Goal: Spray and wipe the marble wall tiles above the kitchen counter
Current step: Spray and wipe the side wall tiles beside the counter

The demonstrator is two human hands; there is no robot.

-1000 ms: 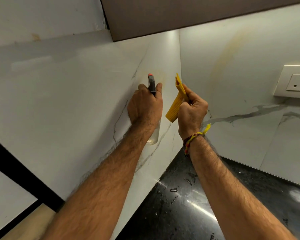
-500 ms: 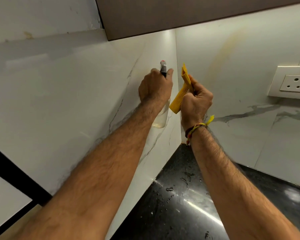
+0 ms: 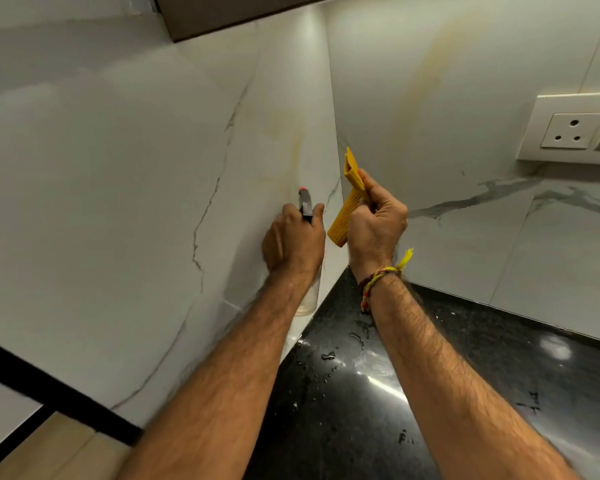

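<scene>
Head view: one left hand (image 3: 293,242) clenches one spray bottle (image 3: 305,206) against the marble wall tiles (image 3: 118,202); at its 3 o'clock, right hand (image 3: 374,226) fingers pinch one folded yellow cloth (image 3: 343,216).

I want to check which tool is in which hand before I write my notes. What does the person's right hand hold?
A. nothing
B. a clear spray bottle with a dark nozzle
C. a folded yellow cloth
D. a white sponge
C: the right hand, the one with thread bands at the wrist, is closed on the folded yellow cloth, while the spray bottle is in the left hand.
</scene>
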